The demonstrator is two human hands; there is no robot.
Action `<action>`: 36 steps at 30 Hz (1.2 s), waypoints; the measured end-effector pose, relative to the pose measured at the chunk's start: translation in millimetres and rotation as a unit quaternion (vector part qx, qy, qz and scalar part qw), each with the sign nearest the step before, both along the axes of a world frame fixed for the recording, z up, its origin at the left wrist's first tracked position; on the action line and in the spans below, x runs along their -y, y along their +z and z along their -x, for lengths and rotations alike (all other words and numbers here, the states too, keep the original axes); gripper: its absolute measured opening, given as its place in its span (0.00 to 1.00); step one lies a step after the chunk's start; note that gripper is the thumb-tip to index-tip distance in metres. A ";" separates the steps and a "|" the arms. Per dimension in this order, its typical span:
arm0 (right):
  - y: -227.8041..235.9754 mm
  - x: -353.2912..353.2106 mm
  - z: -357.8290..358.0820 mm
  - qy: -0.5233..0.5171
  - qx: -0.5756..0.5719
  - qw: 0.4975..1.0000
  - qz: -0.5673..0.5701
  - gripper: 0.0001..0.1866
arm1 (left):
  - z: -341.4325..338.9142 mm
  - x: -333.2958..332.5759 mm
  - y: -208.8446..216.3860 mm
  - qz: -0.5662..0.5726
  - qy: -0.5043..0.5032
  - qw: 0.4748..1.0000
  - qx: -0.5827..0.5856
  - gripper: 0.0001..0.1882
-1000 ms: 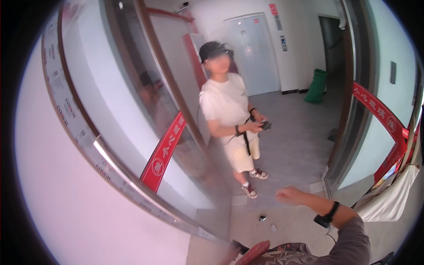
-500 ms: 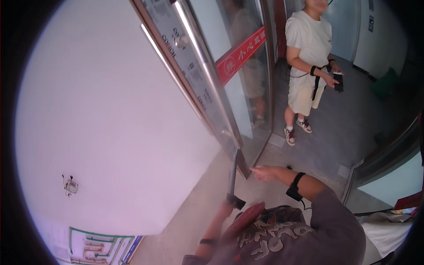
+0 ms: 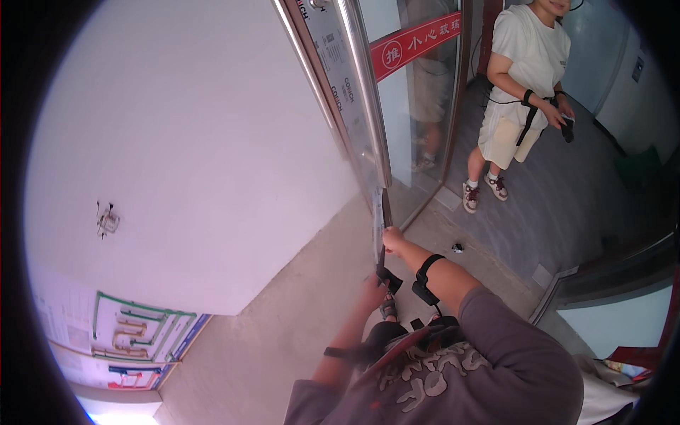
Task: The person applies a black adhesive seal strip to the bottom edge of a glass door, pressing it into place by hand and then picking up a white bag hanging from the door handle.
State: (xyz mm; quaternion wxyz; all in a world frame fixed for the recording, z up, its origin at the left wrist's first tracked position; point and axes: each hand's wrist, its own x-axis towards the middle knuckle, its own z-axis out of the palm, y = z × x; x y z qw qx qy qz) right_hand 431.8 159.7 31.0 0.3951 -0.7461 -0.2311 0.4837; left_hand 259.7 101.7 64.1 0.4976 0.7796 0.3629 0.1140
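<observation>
A glass door (image 3: 425,99) with a brown frame and a long steel bar handle (image 3: 365,92) stands in front of me. Printed grey film (image 3: 338,74) covers part of its frame. From the frame's lower part a long grey strip of film (image 3: 378,227) runs down toward me. My left hand (image 3: 371,292) is closed around the strip's lower end, beside a black block (image 3: 391,280). Higher up, my right hand (image 3: 392,239) is closed on the strip, close to the door's lower edge. The fingertips of both hands are partly hidden.
Beyond the doorway a person (image 3: 528,78) in white stands holding a dark device. A small dark object (image 3: 457,248) lies on the floor near the threshold. The white wall (image 3: 177,156) is at left, with a pipe display board (image 3: 142,329). Another door frame (image 3: 602,269) is at right.
My right hand has moved left from an open, reaching pose and closed on the strip. The left hand still holds its lower end. The view has shifted, with the door farther right.
</observation>
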 end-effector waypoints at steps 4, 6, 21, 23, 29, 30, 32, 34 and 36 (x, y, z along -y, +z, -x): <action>28.1 26.3 1.3 0.037 -0.014 0.999 -0.005 0.14 | -6.2 31.7 18.6 -0.059 0.030 0.998 -0.006 0.12; 29.8 30.1 7.9 -0.015 -0.075 0.996 -0.043 0.14 | -2.6 37.8 19.5 -0.073 0.044 0.996 0.019 0.11; 59.1 48.5 99.5 -0.257 -0.064 0.952 -0.155 0.13 | 95.5 20.2 63.2 -0.052 -0.115 0.986 0.106 0.12; 66.1 58.3 106.7 -0.254 -0.025 0.951 -0.174 0.12 | 103.9 31.2 66.4 -0.040 -0.111 0.986 0.118 0.12; 85.6 85.3 121.6 -0.188 0.018 0.949 -0.254 0.12 | 126.0 59.6 82.3 -0.082 -0.128 0.980 0.132 0.14; 87.6 89.6 122.9 -0.161 0.045 0.952 -0.258 0.12 | 129.3 66.1 85.1 -0.077 -0.117 0.979 0.149 0.14; 91.5 101.9 125.6 -0.149 0.088 0.950 -0.260 0.13 | 134.9 82.9 90.8 -0.074 -0.103 0.978 0.168 0.15; 104.3 117.6 140.4 -0.139 0.102 0.954 -0.244 0.13 | 149.5 105.7 103.8 -0.101 -0.075 0.981 0.151 0.15; 127.5 141.9 164.9 -0.132 0.100 0.960 -0.227 0.14 | 162.6 131.5 120.6 -0.056 -0.038 0.991 0.115 0.15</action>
